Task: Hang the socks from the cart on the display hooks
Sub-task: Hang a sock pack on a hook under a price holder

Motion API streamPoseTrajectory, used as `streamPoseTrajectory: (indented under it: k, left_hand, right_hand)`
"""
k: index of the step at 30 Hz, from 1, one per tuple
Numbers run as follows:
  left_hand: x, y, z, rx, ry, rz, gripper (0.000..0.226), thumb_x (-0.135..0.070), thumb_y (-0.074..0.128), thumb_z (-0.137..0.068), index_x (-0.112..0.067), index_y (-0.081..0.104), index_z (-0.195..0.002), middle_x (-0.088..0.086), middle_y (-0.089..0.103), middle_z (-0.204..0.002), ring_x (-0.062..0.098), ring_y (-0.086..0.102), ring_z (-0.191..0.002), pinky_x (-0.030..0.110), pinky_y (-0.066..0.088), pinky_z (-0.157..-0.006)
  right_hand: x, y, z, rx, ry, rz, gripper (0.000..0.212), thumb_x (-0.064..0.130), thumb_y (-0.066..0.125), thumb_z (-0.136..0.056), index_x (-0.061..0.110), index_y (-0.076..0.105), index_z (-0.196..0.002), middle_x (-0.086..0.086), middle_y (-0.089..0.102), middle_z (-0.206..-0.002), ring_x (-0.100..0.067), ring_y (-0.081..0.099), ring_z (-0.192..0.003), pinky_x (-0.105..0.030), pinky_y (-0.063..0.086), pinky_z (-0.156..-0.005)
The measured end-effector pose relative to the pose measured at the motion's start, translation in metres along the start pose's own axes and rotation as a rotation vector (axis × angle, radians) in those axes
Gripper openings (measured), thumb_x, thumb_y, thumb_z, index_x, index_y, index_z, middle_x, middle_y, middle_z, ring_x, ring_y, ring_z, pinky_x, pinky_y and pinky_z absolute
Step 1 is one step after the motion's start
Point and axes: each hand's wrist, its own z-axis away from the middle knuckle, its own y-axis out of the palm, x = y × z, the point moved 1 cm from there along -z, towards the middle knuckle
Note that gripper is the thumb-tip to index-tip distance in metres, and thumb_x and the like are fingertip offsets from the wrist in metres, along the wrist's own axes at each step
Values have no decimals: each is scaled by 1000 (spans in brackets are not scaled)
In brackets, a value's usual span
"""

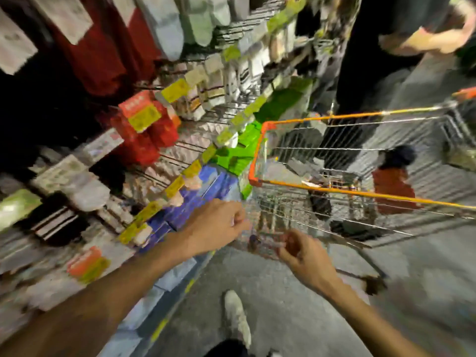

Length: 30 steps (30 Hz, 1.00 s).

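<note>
The frame is motion-blurred. A wire shopping cart [360,193] with orange rim trim stands at the right, with dark and grey sock packs [300,166] lying on its floor. A wire display rack with hooks [164,161] fills the left, hung with red, white and black sock packs and yellow price tags. My left hand [213,225] hovers by the cart's near corner, fingers curled, nothing visible in it. My right hand [301,251] is just below the cart's near end, fingers loosely curled; whether it holds anything is lost in blur.
Another person [386,47] in dark clothes stands at the far side of the cart, an arm at the top right. Green and blue boxes [231,161] sit on the lower shelf beside the cart. My white shoe [235,315] is on the grey floor below.
</note>
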Motion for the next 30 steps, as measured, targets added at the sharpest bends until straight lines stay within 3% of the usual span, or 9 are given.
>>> streamPoseTrajectory:
  k: [4,8,11,14,19,23,26,28,30]
  left_hand:
    - [-13,48,-96,64,9,189,26,-42,63,-93,-23,57,-78,-10,46,-58,22,60,-77,31,32,-60]
    - [-16,92,-188,168,20,354,26,-38,61,-96,-30,50,-74,-13,50,-64,7,51,-62,24,34,-58]
    - [-17,124,-252,212,-9,401,18,-33,60,-97,-26,57,-81,-12,47,-55,8,43,-51,25,39,-57]
    - [-16,153,-307,228,-63,390,16,-34,58,-97,-24,60,-84,-10,47,-55,15,46,-55,32,47,-62]
    - [-26,204,-393,292,-177,441,17,-29,59,-95,-18,61,-83,-2,64,-74,21,60,-74,29,40,-62]
    - [-33,264,-460,419,-293,540,13,-24,64,-93,-19,63,-81,0,62,-86,18,56,-88,27,37,-70]
    - [-37,309,-493,473,-463,621,10,-19,68,-93,-15,62,-86,4,62,-92,19,58,-85,24,36,-66]
    - [-39,342,-514,522,-578,665,20,-21,68,-94,-20,54,-78,4,60,-89,25,63,-84,20,39,-64]
    - [-42,367,-528,540,-672,706,11,-24,68,-94,-16,61,-90,12,62,-102,32,64,-105,22,39,-73]
  right_hand:
    - [-50,-28,-32,-76,187,26,17,36,68,-91,22,59,-91,7,59,-67,-14,52,-63,-34,38,-60]
    - [-84,-47,-82,-88,327,96,13,30,67,-93,19,62,-98,6,65,-78,-15,61,-73,-29,44,-62]
    - [-108,-66,-126,-153,408,104,10,26,68,-92,21,60,-92,7,62,-76,-12,57,-70,-28,39,-60]
    - [-137,-91,-163,-242,493,106,14,24,70,-91,21,58,-83,14,55,-64,-10,54,-60,-30,32,-60]
    - [-212,-130,-218,-216,705,147,12,28,68,-92,19,61,-89,-2,67,-79,-31,67,-85,-35,44,-66]
    - [-292,-146,-274,-20,827,212,16,30,67,-91,19,65,-102,-11,74,-106,-32,67,-103,-35,49,-78]
    - [-350,-144,-310,207,909,269,31,31,63,-94,15,62,-121,-15,69,-120,-35,64,-112,-36,49,-87]
    - [-386,-138,-329,373,933,311,37,29,61,-97,12,58,-129,-17,65,-126,-35,61,-116,-35,48,-89]
    - [-416,-130,-338,512,908,348,42,26,61,-97,9,53,-134,-19,62,-129,-36,59,-119,-36,47,-92]
